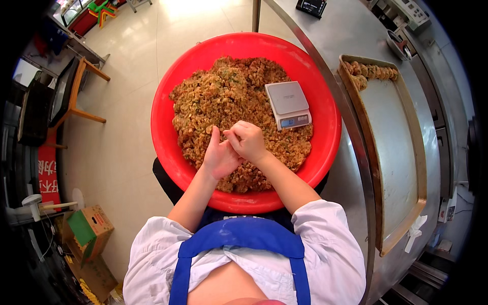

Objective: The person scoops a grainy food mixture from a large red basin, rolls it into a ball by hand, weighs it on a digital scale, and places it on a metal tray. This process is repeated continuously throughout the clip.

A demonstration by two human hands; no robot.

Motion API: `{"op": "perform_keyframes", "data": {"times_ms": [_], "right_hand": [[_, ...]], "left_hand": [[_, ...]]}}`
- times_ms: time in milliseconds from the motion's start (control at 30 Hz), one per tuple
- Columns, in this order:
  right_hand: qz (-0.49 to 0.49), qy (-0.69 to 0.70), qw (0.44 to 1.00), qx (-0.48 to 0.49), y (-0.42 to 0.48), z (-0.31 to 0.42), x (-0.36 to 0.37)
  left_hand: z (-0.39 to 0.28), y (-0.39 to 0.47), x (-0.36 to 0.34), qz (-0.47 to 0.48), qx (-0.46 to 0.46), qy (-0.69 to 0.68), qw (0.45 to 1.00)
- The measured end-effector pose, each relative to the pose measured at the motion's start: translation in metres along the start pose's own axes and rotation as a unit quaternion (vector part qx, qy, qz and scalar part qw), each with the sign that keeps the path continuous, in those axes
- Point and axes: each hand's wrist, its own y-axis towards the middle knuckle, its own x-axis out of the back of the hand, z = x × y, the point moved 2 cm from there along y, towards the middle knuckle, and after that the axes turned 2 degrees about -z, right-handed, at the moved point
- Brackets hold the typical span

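My left hand (222, 158) is held thumb up above a mound of coarse brown crumbly filling with green bits (217, 95). My right hand (249, 142) is curled against the left palm and fingers. Whatever may lie between the two hands is hidden. The filling sits in a wide red plastic basin (175, 72) at my lap. A white digital kitchen scale (288, 98) rests tilted on the filling, right of my hands. Its display is lit, and its grey pan carries nothing.
A metal baking tray (400, 152) lies on the steel worktable (343, 34) at right, with several balls of filling (375, 71) at its far end. A metal bowl (398, 45) stands beyond it. Cardboard boxes (89, 228) and a wooden-legged chair (72, 93) are at left.
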Motion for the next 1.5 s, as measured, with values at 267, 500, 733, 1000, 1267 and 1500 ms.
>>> {"op": "perform_keyframes", "data": {"times_ms": [267,500,733,1000,1267,1500], "right_hand": [[-0.026,-0.188,0.981,0.033,-0.001,0.04,0.001],[0.055,-0.035,0.988,0.142,-0.009,0.031,-0.008],[-0.032,0.017,0.999,0.038,-0.011,0.025,-0.002],[-0.12,0.02,0.992,-0.021,-0.004,0.02,0.014],[0.056,-0.035,0.997,-0.026,-0.005,0.012,-0.001],[0.055,0.022,0.998,-0.009,-0.009,0.01,0.004]], "left_hand": [[-0.01,0.011,0.01,-0.12,-0.143,-0.018,0.982],[-0.024,0.003,0.033,-0.2,-0.225,0.012,0.953],[-0.018,0.008,0.023,-0.28,-0.253,0.03,0.926],[-0.016,-0.003,0.016,-0.314,-0.227,0.07,0.919],[-0.007,0.001,0.015,-0.032,-0.029,-0.073,0.996],[-0.004,0.005,0.014,0.015,-0.035,-0.079,0.996]]}}
